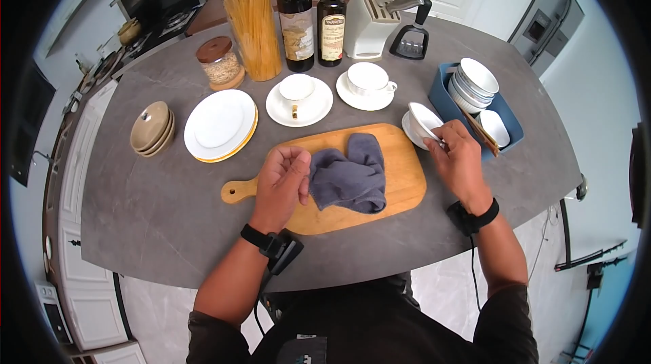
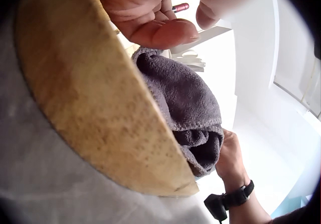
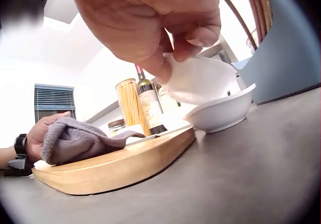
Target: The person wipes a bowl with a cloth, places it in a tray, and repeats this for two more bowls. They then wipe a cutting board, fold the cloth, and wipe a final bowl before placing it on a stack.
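My right fingers (image 3: 204,35) pinch a tilted white bowl (image 3: 200,81) by its rim. Its lower edge passes behind the near rim of a wavy-edged white dish (image 3: 220,113) on the grey tabletop (image 3: 241,158); I cannot tell whether the two touch. Just to the right stands a blue bin (image 3: 291,48), brown sticks (image 3: 257,13) showing at its edge. On my left, a grey cloth (image 3: 80,142) lies on a wooden cutting board (image 3: 120,169), partly hiding my left hand (image 3: 41,133). Beyond the board stand a spaghetti jar (image 3: 131,103), a red-capped wine bottle (image 3: 149,101) and a brown-lidded jar (image 3: 116,127).
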`<move>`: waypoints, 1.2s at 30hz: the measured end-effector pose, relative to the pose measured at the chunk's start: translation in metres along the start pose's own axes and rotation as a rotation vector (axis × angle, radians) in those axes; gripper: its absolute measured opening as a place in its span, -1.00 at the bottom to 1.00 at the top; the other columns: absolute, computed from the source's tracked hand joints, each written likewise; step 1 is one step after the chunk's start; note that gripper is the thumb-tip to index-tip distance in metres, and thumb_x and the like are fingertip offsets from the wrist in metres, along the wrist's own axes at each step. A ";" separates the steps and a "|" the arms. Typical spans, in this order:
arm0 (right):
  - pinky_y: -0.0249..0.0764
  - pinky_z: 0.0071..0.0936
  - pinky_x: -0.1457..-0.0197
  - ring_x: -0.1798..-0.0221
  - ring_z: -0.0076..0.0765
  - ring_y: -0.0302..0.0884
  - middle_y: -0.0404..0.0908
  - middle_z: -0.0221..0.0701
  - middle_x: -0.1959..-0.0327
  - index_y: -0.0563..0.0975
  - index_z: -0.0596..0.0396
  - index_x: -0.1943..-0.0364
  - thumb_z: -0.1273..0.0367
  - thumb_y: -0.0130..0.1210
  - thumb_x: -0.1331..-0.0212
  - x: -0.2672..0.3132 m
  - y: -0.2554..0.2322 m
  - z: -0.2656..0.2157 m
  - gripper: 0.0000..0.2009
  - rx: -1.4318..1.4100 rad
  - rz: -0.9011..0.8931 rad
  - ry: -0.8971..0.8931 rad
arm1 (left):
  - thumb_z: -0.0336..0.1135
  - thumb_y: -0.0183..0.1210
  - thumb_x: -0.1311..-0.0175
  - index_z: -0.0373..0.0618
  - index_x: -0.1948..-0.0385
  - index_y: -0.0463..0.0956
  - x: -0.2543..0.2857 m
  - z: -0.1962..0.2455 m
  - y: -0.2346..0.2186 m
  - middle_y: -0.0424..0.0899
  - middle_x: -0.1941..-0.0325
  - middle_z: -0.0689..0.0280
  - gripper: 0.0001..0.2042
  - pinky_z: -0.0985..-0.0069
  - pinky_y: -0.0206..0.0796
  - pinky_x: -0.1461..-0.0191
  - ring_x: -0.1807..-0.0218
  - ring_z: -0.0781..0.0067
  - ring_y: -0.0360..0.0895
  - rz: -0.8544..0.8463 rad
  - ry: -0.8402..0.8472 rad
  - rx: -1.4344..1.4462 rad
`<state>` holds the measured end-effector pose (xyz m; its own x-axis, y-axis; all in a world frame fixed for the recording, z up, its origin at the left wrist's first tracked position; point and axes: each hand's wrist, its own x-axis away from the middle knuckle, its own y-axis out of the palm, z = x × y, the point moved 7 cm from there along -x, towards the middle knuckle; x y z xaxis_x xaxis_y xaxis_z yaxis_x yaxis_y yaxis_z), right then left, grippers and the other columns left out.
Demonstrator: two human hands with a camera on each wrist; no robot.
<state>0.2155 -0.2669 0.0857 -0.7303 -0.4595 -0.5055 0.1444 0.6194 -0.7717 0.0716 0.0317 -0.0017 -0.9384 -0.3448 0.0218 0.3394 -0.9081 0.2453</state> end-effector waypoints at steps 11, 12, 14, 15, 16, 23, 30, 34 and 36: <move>0.62 -0.31 0.34 0.36 -0.21 0.73 0.72 -0.29 0.21 0.75 0.12 0.18 0.53 0.54 -0.09 0.010 0.009 -0.135 -0.77 -0.424 0.042 -0.401 | 0.23 0.10 -0.65 -0.16 -0.45 0.30 0.001 0.005 0.018 0.67 -0.31 -0.02 -0.34 0.26 0.73 -0.07 -0.13 0.13 0.80 -0.342 0.008 0.339; 0.60 -0.31 0.35 0.37 -0.22 0.71 0.69 -0.34 0.22 0.75 0.10 0.18 0.52 0.54 -0.07 0.010 0.017 -0.141 -0.77 -0.510 0.006 -0.352 | 0.25 0.21 -0.57 -0.12 -0.57 0.16 0.002 0.006 0.019 0.52 -0.50 -0.04 -0.21 0.09 0.61 -0.41 -0.42 0.03 0.64 -0.377 -0.016 0.331; 0.60 -0.31 0.35 0.38 -0.22 0.70 0.67 -0.35 0.23 0.75 0.10 0.18 0.51 0.54 -0.08 0.011 0.029 -0.154 -0.77 -0.520 -0.006 -0.396 | 0.21 0.33 -0.49 -0.13 -0.57 0.15 0.006 0.011 0.022 0.53 -0.46 0.03 -0.16 0.12 0.61 -0.40 -0.41 0.10 0.63 -0.342 0.013 0.388; 0.59 -0.31 0.35 0.39 -0.22 0.69 0.65 -0.37 0.23 0.75 0.09 0.18 0.50 0.54 -0.08 0.011 0.036 -0.160 -0.77 -0.515 -0.018 -0.430 | 0.17 0.44 -0.41 -0.13 -0.56 0.14 0.007 0.014 0.022 0.55 -0.41 0.09 -0.11 0.15 0.61 -0.38 -0.40 0.17 0.63 -0.322 0.037 0.455; 0.59 -0.32 0.35 0.40 -0.21 0.67 0.63 -0.38 0.24 0.75 0.10 0.17 0.49 0.54 -0.09 0.013 0.042 -0.166 -0.77 -0.488 -0.021 -0.488 | 0.12 0.52 -0.35 -0.11 -0.57 0.13 0.004 0.009 0.017 0.51 -0.46 0.12 -0.06 0.11 0.54 -0.47 -0.49 0.19 0.55 -0.301 0.015 0.429; 0.59 -0.39 0.32 0.37 -0.34 0.69 0.68 -0.35 0.18 0.75 0.14 0.11 0.51 0.52 -0.16 0.008 0.055 -0.164 -0.77 -0.715 -0.137 -0.401 | 0.32 0.48 -0.26 -0.06 -0.62 0.17 0.001 0.014 0.011 0.51 -0.52 -0.02 0.03 0.03 0.49 -0.53 -0.49 0.04 0.57 -0.290 0.052 0.372; 0.57 -0.37 0.25 0.36 -0.35 0.66 0.71 -0.28 0.32 0.73 0.26 0.12 0.48 0.46 -0.27 -0.019 0.066 -0.069 -0.82 -0.533 -0.057 0.072 | 0.49 0.25 -0.33 -0.16 -0.57 0.25 -0.005 0.012 0.003 0.61 -0.38 -0.16 0.00 0.06 0.63 -0.18 -0.28 -0.19 0.71 -0.222 0.008 0.472; 0.61 -0.24 0.18 0.34 -0.17 0.71 0.78 -0.16 0.28 0.72 0.30 0.08 0.35 0.48 -0.28 -0.021 0.073 -0.028 -0.71 -0.291 -0.145 0.183 | 0.51 0.23 -0.34 -0.20 -0.55 0.26 -0.006 0.013 0.003 0.63 -0.36 -0.16 0.01 0.12 0.64 -0.04 -0.22 -0.16 0.75 -0.206 0.013 0.460; 0.61 -0.24 0.18 0.33 -0.14 0.72 0.78 -0.16 0.29 0.72 0.30 0.07 0.33 0.49 -0.27 -0.020 0.075 -0.028 -0.69 -0.314 -0.192 0.194 | 0.52 0.23 -0.34 -0.20 -0.55 0.26 -0.006 0.013 0.005 0.63 -0.36 -0.15 0.02 0.13 0.65 -0.03 -0.22 -0.16 0.75 -0.210 0.010 0.463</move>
<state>0.2223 -0.1928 0.0489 -0.8408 -0.4756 -0.2587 -0.1952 0.7120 -0.6745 0.0782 0.0320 0.0119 -0.9819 -0.1705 -0.0824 0.0773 -0.7582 0.6474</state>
